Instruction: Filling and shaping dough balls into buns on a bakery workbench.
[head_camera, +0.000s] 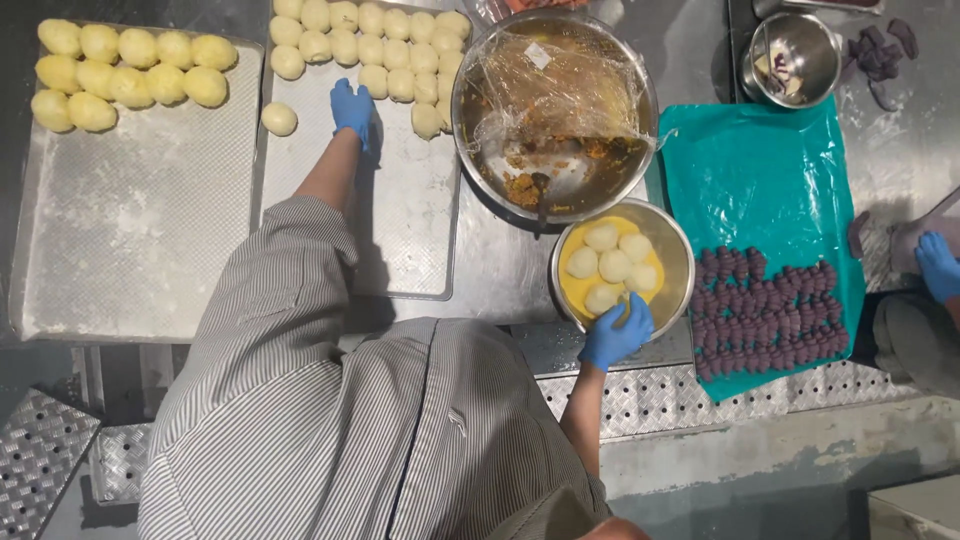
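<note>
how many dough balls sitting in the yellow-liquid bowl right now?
5. In the steel bowl of yellow liquid: one at top centre, one at upper right, one at left, one at centre, one at bottom. The right hand may hide more.

Stainless steel worktable (500, 265) fills the frame; embossed metal plating (40, 450) at lower left and lower centre; grey floor (780, 470) lower right.
</note>
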